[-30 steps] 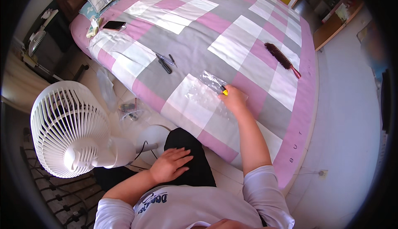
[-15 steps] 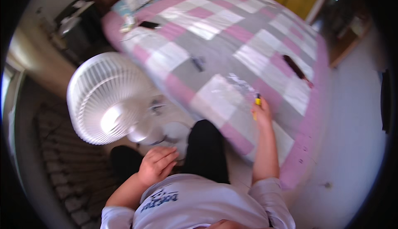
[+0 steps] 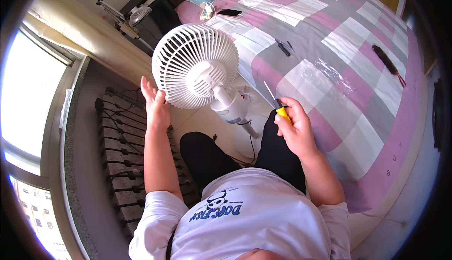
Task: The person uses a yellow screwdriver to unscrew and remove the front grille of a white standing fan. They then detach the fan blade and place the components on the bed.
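Observation:
A white pedestal fan (image 3: pixel 205 79) stands on the floor in front of my knees, its ribbed rear cage and motor housing facing me. My left hand (image 3: pixel 157 107) is up at the cage's left rim, fingers spread and the thumb beside the ribs; whether it touches them I cannot tell. In my right hand (image 3: pixel 297 130) is a screwdriver (image 3: pixel 283 114) with a yellow and black handle. Its thin metal shaft points up and to the left, apart from the fan.
On the checked bed (image 3: pixel 301 29) lie a dark-handled tool (image 3: pixel 283 48), crumpled clear plastic (image 3: pixel 332 79), a brown brush (image 3: pixel 386 60) and a phone (image 3: pixel 230 13). A dark slatted rack (image 3: pixel 125 152) stands under the window at left. A cable runs near the fan's base.
My left hand has risen from my lap to the fan's left rim. My right hand, with the screwdriver, has come in from over the bed toward the fan. The view has swung left.

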The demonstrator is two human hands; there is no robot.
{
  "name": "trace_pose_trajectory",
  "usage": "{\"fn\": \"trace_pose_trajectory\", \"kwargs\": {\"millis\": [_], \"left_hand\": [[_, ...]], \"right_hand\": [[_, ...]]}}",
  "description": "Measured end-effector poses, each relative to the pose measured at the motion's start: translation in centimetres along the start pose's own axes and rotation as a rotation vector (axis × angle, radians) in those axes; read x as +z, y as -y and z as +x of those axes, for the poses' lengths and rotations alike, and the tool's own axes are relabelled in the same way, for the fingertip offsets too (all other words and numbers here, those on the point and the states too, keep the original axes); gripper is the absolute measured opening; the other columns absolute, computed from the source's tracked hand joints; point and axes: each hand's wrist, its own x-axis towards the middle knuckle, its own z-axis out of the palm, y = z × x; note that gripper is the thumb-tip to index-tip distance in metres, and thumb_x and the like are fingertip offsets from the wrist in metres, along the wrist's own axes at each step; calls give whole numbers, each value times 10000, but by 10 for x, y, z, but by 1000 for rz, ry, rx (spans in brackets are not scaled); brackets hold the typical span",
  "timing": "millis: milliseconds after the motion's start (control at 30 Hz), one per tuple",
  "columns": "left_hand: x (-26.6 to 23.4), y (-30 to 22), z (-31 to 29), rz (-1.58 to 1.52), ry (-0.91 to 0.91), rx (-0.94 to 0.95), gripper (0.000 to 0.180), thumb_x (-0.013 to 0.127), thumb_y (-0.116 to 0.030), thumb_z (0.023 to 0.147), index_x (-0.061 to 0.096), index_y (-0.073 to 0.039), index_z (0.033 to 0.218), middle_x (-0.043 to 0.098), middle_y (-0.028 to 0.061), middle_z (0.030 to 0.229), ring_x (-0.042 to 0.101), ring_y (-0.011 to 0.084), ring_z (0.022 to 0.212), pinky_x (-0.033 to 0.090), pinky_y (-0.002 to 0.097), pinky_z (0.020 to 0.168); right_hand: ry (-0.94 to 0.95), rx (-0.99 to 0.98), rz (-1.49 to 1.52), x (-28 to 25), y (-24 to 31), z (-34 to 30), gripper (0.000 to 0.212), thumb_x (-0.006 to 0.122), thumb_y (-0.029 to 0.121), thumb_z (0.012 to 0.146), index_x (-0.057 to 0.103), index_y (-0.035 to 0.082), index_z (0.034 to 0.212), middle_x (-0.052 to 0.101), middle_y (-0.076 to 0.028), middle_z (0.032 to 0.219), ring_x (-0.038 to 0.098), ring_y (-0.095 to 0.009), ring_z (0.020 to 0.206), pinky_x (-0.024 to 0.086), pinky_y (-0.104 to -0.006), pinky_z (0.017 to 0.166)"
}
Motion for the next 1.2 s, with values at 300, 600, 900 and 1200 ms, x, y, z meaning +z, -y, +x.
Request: {"fn": "trace_pose_trajectory", "kwargs": {"millis": [300,600,900,1200], "left_hand": [[6,33,19,-216,221,34,999,813,-425,704,251,-143,1480,417,60,1410,411,260,1298,385,462,1044],[7,35,23,-230,156,137,841,788,-324,731,363,-38,1399,529,96,1286,520,245,1183,427,401,1005],[10,36,21,-270,152,156,791,788,-317,725,410,-46,1364,549,77,1248,532,227,1149,428,386,993],[13,30,15,-298,103,66,868,810,-249,712,334,-75,1417,532,72,1277,508,225,1192,415,394,1003]], "right_hand": [[-22,-121,14,22,-15,83,228,619,208,931,568,0,1010,596,-43,783,580,-121,705,480,-280,664],[203,-119,-18,72,-8,112,302,599,273,933,539,-8,1027,618,-114,928,597,-188,872,474,-327,800],[274,-70,200,73,-3,106,186,579,140,962,549,25,1105,600,-61,1148,573,-119,1016,463,-282,912],[-92,-374,-231,95,-8,103,292,742,170,819,537,21,965,638,-146,799,635,-276,707,501,-368,667]]}}
